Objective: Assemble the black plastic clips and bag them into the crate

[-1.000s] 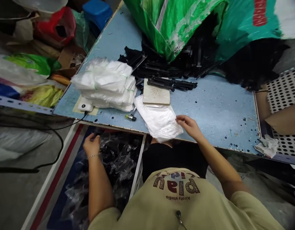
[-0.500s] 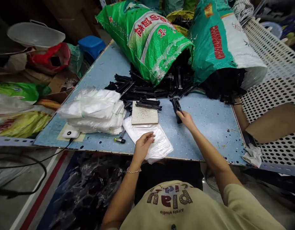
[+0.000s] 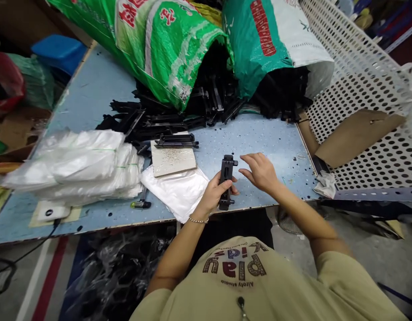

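My left hand (image 3: pixel 215 192) is wrapped round a black plastic part (image 3: pixel 226 182), long and narrow with a slot and small side tabs, held upright over the front of the table. Just right of its top end, my right hand (image 3: pixel 262 173) is apart from it, thumb and fingers spread with nothing between them. To the left, several similar black parts (image 3: pixel 177 141) lie on a small beige board (image 3: pixel 174 160). Under the board's front edge spreads a pile of white plastic bags (image 3: pixel 179 191). More black parts (image 3: pixel 165 122) are heaped behind.
A green woven sack (image 3: pixel 179 58) and a teal-and-white sack (image 3: pixel 252 58) spill black parts at the back. Bundled clear bags (image 3: pixel 81 165) stand left, near a white device (image 3: pixel 52 210) and a small yellow-green tool (image 3: pixel 140 204). A perforated white panel (image 3: pixel 359 80) borders the right.
The black part has passed from my right hand to my left, nearer my body. My right hand has let go and opened. The view has shifted to the right.
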The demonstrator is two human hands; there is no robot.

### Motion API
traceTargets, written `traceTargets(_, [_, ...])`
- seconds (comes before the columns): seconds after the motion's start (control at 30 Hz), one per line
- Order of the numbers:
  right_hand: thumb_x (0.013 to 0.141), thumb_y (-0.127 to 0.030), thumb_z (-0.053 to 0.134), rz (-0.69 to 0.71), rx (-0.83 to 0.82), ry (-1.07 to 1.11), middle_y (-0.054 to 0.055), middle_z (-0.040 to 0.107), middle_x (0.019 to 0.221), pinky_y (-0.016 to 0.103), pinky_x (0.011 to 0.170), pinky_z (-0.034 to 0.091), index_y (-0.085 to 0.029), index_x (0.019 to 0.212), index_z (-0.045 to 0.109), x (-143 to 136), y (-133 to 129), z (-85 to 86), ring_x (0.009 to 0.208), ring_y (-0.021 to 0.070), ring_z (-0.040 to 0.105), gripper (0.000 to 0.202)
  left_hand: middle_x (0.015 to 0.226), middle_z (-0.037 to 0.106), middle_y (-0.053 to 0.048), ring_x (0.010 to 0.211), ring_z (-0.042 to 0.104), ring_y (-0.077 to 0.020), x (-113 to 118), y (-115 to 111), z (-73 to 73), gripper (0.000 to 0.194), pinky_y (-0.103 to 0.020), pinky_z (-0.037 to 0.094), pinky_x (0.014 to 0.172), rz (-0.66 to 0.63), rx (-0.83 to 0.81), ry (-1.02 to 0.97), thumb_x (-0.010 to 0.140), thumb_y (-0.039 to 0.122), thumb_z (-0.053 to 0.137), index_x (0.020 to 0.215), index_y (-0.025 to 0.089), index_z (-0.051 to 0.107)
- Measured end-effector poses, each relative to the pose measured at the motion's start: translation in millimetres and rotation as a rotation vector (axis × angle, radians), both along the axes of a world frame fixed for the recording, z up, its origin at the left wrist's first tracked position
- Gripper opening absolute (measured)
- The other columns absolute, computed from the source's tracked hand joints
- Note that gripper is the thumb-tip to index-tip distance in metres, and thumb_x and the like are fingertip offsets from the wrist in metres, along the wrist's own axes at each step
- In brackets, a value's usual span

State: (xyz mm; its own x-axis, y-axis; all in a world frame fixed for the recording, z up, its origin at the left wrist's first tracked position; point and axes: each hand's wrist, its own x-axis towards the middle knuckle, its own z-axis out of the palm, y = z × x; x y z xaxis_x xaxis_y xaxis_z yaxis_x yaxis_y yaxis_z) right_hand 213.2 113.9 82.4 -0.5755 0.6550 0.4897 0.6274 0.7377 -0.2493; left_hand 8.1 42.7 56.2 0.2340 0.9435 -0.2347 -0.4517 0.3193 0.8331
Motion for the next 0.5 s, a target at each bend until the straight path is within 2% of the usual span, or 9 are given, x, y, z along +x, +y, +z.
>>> traceTargets(0.1, [0.107, -0.048, 0.042, 0.169, 0.119, -0.242, 0.011, 0.070, 0.094, 0.038, 0.068, 0.040, -0.019, 0.108, 0.066, 2.2, 20.6, 8.4, 0.081, 0.0240, 0.057, 0.037, 0.104, 0.066, -0.004, 0.069, 0.069, -0.0125, 1.0, -9.4, 10.0, 0.047, -0.032, 0.063, 0.070, -0.085, -0.084, -0.040, 0.079, 0.049, 0.082, 0.108, 0.018, 0.061])
traceTargets(0.2, [0.108, -0.051, 0.037, 0.293, 0.052, -0.322, 0.008, 0.065, 0.079, 0.037, 0.065, 0.035, -0.020, 0.093, 0.064, -1.1, 31.9, 8.2, 0.073, 0.0219, 0.053, 0.044, 0.099, 0.067, -0.003, 0.064, 0.068, -0.0121, 3.5, -13.3, 14.4, 0.048, -0.030, 0.062, 0.064, -0.107, -0.128, -0.026, 0.078, 0.049, 0.082, 0.108, 0.018, 0.061])
traceTargets(0.27, [0.109, -0.054, 0.027, 0.270, -0.055, -0.293, 0.009, 0.065, 0.079, 0.036, 0.065, 0.036, -0.019, 0.092, 0.064, -4.1, 32.3, 5.7, 0.074, 0.0221, 0.055, 0.054, 0.096, 0.068, -0.003, 0.064, 0.067, -0.0118, 4.8, -12.5, 13.1, 0.047, -0.029, 0.061, 0.063, -0.061, -0.125, -0.003, 0.078, 0.049, 0.082, 0.105, 0.018, 0.061])
traceTargets(0.4, [0.110, -0.056, 0.014, 0.163, -0.319, -0.210, 0.009, 0.071, 0.091, 0.032, 0.066, 0.039, -0.017, 0.109, 0.063, -9.4, 9.8, 2.8, 0.078, 0.0209, 0.061, 0.063, 0.094, 0.069, -0.003, 0.070, 0.067, -0.0116, 1.1, -5.5, 6.4, 0.047, -0.028, 0.061, 0.069, 0.116, -0.127, -0.004, 0.073, 0.049, 0.087, 0.099, 0.017, 0.064])
traceTargets(0.5, [0.107, -0.063, 0.021, 0.288, -0.309, -0.219, 0.010, 0.070, 0.089, 0.032, 0.068, 0.041, -0.017, 0.105, 0.063, -15.5, -19.4, -0.1, 0.079, 0.0220, 0.061, 0.062, 0.093, 0.070, -0.003, 0.076, 0.067, -0.0126, -4.4, 0.2, 5.0, 0.047, -0.026, 0.059, 0.071, 0.198, -0.137, -0.045, 0.071, 0.050, 0.088, 0.095, 0.017, 0.065])
